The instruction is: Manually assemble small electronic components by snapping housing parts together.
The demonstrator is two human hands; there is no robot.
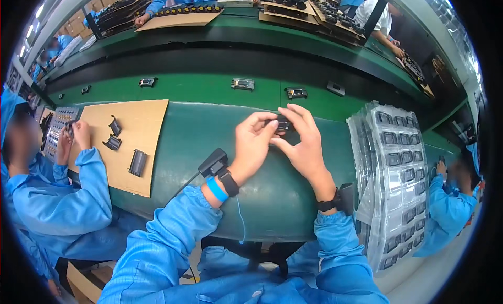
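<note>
Over the green counter [272, 199], the left hand [252, 147] and right hand [303, 144] meet, fingers of both pinching a small black part [283, 125] between them, held just above the surface. To the right lies a stack of clear trays [398, 178] filled with similar parts; farther back, small dark pieces [242, 84] ride the green conveyor.

green workbench [272, 199] | green conveyor belt [209, 89] | ceiling strip lights [39, 10]

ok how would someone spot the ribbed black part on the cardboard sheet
Start at the tan cardboard sheet on the green bench, left of the left hand. Three black parts lie on it; the ribbed black part is the lowest, near the front edge. It is a longer, grooved block, unlike the two small brackets above.
</note>
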